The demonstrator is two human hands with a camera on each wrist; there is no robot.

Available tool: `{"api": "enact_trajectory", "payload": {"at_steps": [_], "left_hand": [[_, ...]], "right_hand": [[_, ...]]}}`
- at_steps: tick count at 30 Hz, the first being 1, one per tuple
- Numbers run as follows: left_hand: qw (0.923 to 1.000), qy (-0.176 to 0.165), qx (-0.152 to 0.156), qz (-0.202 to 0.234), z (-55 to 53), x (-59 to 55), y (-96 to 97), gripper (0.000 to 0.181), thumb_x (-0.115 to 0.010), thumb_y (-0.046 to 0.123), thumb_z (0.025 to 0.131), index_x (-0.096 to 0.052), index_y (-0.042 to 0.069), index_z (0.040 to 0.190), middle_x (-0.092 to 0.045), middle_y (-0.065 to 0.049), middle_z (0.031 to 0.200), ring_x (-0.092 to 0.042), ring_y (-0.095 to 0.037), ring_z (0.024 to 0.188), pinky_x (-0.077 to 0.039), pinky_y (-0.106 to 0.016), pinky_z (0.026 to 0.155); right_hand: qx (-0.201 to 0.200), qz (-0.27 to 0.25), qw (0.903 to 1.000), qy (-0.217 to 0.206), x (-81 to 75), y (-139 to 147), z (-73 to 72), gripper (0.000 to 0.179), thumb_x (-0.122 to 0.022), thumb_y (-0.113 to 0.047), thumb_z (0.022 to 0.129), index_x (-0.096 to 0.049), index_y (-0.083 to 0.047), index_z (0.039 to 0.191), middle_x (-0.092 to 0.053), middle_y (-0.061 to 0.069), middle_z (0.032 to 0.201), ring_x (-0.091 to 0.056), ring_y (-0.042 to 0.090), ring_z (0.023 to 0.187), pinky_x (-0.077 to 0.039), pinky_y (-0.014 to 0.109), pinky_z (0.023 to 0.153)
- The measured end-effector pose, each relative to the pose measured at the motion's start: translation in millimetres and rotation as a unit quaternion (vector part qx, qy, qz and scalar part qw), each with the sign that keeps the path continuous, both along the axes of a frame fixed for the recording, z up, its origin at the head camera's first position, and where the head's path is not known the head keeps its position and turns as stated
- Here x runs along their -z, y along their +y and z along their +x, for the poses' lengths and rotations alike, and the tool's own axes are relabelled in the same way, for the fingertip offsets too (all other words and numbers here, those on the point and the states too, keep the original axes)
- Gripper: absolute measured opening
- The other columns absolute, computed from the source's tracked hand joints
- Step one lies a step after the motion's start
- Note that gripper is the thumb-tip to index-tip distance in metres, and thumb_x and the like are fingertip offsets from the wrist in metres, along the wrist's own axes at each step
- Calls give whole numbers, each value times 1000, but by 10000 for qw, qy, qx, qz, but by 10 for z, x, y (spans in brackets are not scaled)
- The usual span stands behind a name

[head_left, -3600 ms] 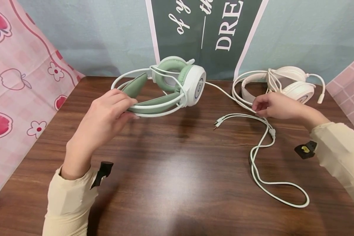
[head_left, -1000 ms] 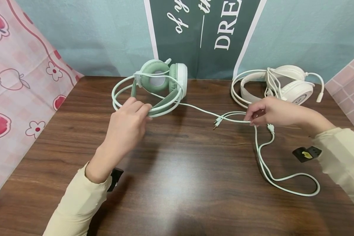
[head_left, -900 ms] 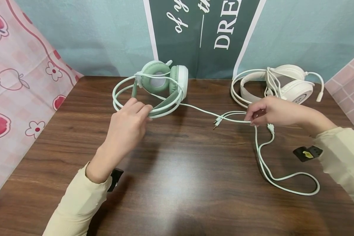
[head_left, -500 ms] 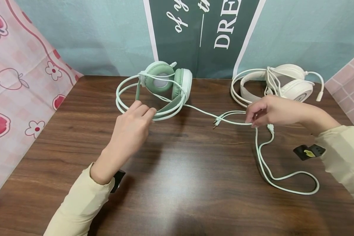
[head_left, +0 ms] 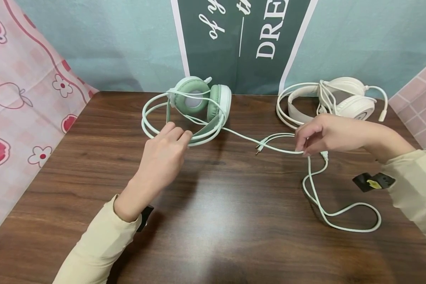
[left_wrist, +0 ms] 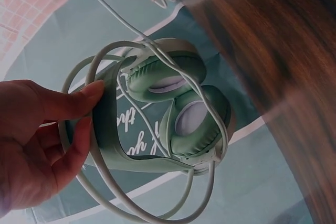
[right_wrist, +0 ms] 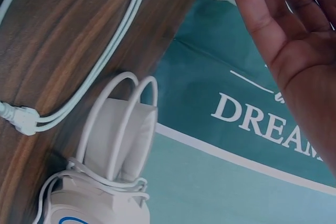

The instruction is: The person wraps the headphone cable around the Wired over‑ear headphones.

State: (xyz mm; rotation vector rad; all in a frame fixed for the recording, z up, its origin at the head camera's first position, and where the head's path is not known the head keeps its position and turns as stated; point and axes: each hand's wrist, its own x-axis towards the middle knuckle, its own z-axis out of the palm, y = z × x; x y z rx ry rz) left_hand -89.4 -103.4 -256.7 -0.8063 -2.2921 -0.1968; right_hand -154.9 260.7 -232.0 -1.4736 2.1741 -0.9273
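My left hand (head_left: 165,154) grips the headband of a green-and-white headset (head_left: 225,103), thumb on one side and fingers on the other. Its padded ear cups (left_wrist: 191,119) point toward the back cloth. From the headset a pale cable (head_left: 285,151) runs right across the table to my right hand (head_left: 333,134), whose thumb and fingertips pinch it. Beyond that hand the cable hangs down and lies in a loop. Two jack plugs (head_left: 260,148) lie left of the right hand. In the right wrist view the pinched spot is out of sight; only palm and fingers (right_wrist: 257,14) show.
A white headset (right_wrist: 100,205) with its cord wound round it and a boom microphone (head_left: 382,115) lies at the back right, just behind my right hand. The brown wooden table (head_left: 213,221) ends at a hanging blue-green cloth (head_left: 127,47). A pink patterned cloth (head_left: 21,130) hangs left.
Over the earlier frames the green headset has turned and its cable is drawn out from beside the white one. Lately my left hand shifts slightly right with the headset; the right keeps its pinch.
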Motion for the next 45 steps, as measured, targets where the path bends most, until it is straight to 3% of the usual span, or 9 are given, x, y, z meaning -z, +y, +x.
{"api": "enact_trajectory", "payload": {"at_steps": [7, 14, 21, 28, 32, 37, 45], "left_hand": [[9999, -31, -61, -102, 2, -2, 1, 13, -52, -12, 73, -55, 0, 73, -48, -8, 62, -48, -26, 69, -41, -38, 40], [9997, -131, -71, -208, 16, -8, -17, 17, -51, -14, 68, -57, 0, 75, -49, -8, 63, -48, -26, 69, -41, -39, 40], [9993, -226, -78, -282, 46, -16, -23, 17, -51, -15, 69, -57, 0, 76, -49, -7, 64, -48, -25, 69, -40, -39, 38], [9988, -306, -52, -372, 89, -41, -19, 17, -53, -14, 70, -57, 1, 76, -49, -6, 63, -47, -24, 67, -39, -39, 37], [9985, -322, 41, -450, 114, -49, -7, 17, -51, -14, 73, -57, 2, 75, -49, -5, 63, -46, -24, 66, -39, -37, 38], [9976, -334, 244, -549, 173, -66, -1, 19, -49, -14, 74, -58, 3, 74, -48, -3, 63, -46, -23, 66, -38, -34, 37], [9915, -738, 745, -765, 302, -152, -14, 16, -55, -11, 77, -60, 5, 79, -49, -3, 68, -48, -20, 71, -41, -31, 42]], "right_hand": [[474, 57, 9962, 732, -123, -12, -5, 37, -70, 15, 66, -67, -17, 84, -63, -8, 83, -57, 4, 69, -45, 14, 61], [1047, 83, 9872, 1201, -317, -91, 39, 36, -68, 16, 66, -67, -17, 82, -63, -7, 79, -57, 3, 66, -45, 13, 61], [2078, -65, 9644, 1633, -413, -172, 93, 29, -72, 13, 66, -70, -14, 77, -63, -7, 79, -54, 2, 72, -41, 11, 61], [2503, -501, 9510, 1743, -414, -226, 107, 27, -72, 15, 63, -71, -8, 76, -64, -9, 81, -55, 2, 77, -40, 10, 63], [2451, -706, 9512, 1734, -437, -242, 94, 27, -70, 18, 63, -70, -5, 77, -65, -7, 82, -55, 3, 77, -41, 11, 63], [2326, -890, 9516, 1800, -466, -268, 39, 26, -67, 21, 65, -69, -3, 77, -64, -5, 80, -55, 4, 69, -41, 11, 59], [2796, -813, 9439, 1560, -506, -304, -35, 18, -67, 15, 71, -69, -1, 79, -64, -7, 78, -59, 4, 58, -43, 11, 56]]}}
